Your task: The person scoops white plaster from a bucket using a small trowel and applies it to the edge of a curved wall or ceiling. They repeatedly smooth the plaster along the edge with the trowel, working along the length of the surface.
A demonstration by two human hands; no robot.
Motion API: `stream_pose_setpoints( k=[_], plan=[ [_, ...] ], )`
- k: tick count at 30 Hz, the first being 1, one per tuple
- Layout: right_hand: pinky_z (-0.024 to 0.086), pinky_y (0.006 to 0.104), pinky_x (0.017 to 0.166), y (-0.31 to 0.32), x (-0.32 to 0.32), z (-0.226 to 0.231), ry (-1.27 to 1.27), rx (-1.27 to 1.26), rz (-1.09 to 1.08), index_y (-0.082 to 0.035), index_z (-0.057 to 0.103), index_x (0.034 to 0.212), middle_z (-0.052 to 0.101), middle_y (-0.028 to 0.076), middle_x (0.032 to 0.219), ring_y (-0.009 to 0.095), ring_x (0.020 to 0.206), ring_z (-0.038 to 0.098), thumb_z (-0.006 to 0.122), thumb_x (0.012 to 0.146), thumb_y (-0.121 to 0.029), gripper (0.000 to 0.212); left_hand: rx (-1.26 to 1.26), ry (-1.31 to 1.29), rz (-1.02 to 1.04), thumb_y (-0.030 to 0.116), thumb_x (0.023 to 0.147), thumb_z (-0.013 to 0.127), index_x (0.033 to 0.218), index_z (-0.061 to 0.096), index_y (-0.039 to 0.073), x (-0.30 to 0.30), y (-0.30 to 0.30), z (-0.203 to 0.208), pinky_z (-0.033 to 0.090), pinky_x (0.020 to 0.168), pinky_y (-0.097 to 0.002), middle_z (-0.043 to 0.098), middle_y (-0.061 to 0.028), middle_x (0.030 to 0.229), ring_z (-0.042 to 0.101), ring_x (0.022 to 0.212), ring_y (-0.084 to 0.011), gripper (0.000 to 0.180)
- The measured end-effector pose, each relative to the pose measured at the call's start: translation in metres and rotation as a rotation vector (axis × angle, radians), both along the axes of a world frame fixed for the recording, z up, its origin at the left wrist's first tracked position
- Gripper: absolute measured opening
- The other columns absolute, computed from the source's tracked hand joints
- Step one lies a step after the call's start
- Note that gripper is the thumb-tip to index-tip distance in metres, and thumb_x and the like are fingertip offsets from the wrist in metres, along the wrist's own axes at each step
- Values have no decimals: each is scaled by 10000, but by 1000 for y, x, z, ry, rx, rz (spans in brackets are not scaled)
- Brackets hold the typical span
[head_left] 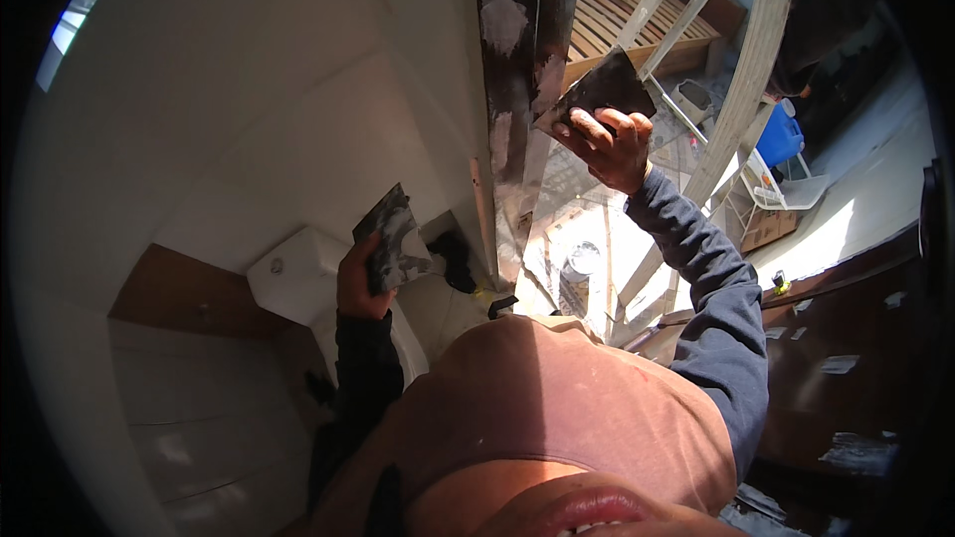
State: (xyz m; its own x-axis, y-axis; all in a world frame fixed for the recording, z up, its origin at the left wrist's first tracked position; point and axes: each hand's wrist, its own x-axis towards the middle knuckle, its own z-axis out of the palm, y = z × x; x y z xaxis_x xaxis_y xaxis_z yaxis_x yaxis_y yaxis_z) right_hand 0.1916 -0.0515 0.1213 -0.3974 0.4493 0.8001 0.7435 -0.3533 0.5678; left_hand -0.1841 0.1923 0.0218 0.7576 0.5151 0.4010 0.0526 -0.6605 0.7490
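Note:
In my left hand (360, 283) is a flat putty scraper (398, 234), its face smeared with pale filler. My right hand (619, 154), raised higher, grips a dark, wide putty scraper (609, 85) with its fingers spread along the blade. One corner of that blade reaches the dark door frame (507, 70), though whether it presses on the surface I cannot tell. Pinkish-grey filler patches (503, 25) cover parts of the frame. The handles of both scrapers, if any, are hidden by my hands.
A white toilet (298, 273) stands left, beyond the wall. Through the doorway, a pale wooden ladder (731, 119) stands close to my right arm. Behind it are a slatted bed base (637, 20) and a blue container (781, 134). A dark door panel (846, 328) with filler spots lies right.

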Motion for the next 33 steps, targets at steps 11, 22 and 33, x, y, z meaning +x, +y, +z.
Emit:
stream_pose_setpoints(
  k=[11, 22, 33],
  plan=[
    [354, 360, 925, 13, 45, 39, -35, 20, 129, -421, 716, 1176, 636, -141, 1255, 146, 1112, 539, 795, 744, -360, 443, 102, -76, -46, -17, 633, 702, 1355, 543, -31, 5, -1, 12, 514, 962, -383, 663, -212, 1212, 667, 1099, -309, 739],
    [334, 380, 895, 8, 9, 33, 89, 63, -65, -318, 726, 1137, 670, -92, 1174, 147, 1021, 538, 718, 784, -209, 370, 49, -93, -44, -14, 624, 684, 1362, 537, -36, 11, -7, 22, 492, 1004, -395, 653, -232, 1245, 652, 1145, -317, 753],
    [370, 382, 911, 2, 10, -39, 164, 158, 86, -405, 719, 1102, 619, -113, 1203, 151, 1085, 529, 845, 710, -284, 429, -114, -61, -50, -46, 626, 677, 1384, 531, -9, 14, -2, 17, 478, 1016, -372, 650, -191, 1260, 627, 1154, -248, 773]
  ],
)
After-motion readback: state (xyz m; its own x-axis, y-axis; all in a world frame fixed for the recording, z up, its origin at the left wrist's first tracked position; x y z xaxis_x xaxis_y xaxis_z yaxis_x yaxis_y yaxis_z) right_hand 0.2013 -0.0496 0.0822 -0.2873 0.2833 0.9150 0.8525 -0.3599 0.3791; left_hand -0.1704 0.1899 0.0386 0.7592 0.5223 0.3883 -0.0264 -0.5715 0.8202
